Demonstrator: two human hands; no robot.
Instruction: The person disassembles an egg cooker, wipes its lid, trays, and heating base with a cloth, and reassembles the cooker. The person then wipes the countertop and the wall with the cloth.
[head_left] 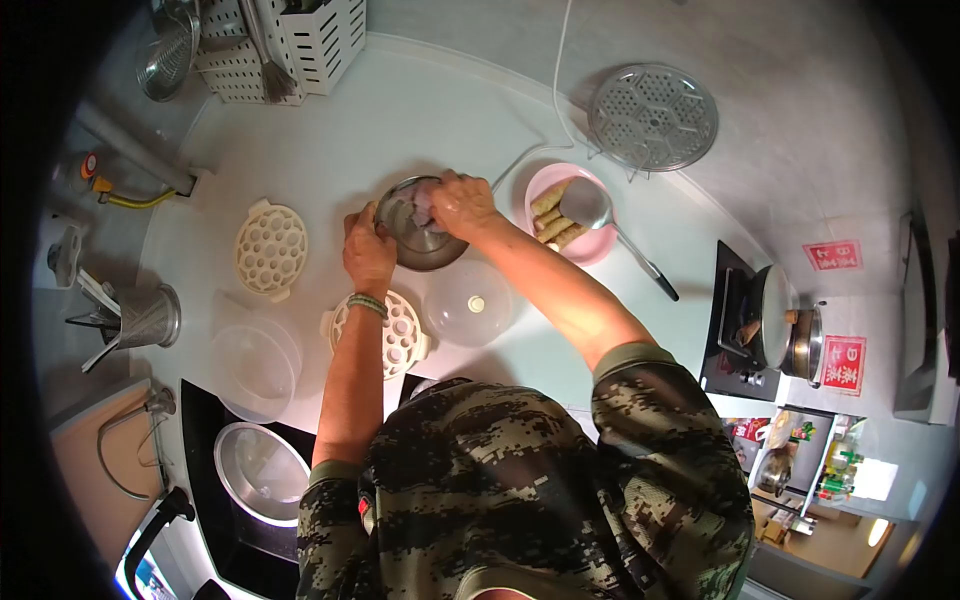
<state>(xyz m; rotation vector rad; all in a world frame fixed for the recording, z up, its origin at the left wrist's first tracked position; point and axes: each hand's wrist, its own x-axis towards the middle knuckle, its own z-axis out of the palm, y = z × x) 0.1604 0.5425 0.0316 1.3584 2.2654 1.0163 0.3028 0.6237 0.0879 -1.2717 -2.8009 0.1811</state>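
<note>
A round metal bowl point(428, 255) rests on the counter in front of me. My left hand point(368, 248) grips its left rim, fingers wrapped over the edge. My right hand point(460, 205) reaches into the bowl from the right, its fingers closed on a pale, crumpled, cloth-like piece point(414, 205) whose exact kind I cannot make out. Just below the bowl lies a clear lid point(455, 318) with a small knob. Partly under my left forearm is a cream perforated tray point(412, 348); a second cream perforated tray point(270, 250) lies further left.
To the right, a pink plate point(600, 246) holds brownish rolls, with a black-handled metal turner point(588, 203) across it. A metal steaming rack point(655, 118) leans against the wall. At left stand a clear plastic tub point(255, 370) and a metal basin point(232, 475) in the sink. A stove point(728, 300) is far right.
</note>
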